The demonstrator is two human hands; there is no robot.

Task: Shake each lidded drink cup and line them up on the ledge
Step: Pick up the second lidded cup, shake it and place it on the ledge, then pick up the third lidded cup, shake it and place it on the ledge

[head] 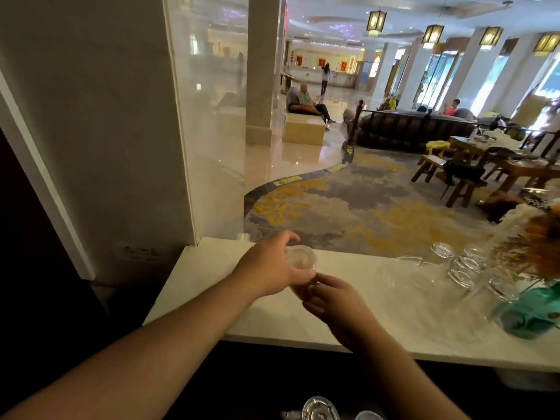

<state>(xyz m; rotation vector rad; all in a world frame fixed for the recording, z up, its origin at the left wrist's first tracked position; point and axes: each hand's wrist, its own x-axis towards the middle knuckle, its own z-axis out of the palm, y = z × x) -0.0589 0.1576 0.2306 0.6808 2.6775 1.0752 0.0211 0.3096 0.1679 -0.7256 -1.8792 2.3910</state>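
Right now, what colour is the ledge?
White, seen in the head view: the ledge.

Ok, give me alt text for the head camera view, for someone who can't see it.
Both hands hold one clear lidded cup above a white ledge: the left hand grips its side near the lid, the right hand its base. Empty glasses cluster at the ledge's right end, with a hotel lobby beyond.

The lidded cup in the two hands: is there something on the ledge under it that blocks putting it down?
Nothing visible blocks it. The lidded cup is held by the left hand and right hand over a bare part of the white ledge. The clear glasses stand far to the right.
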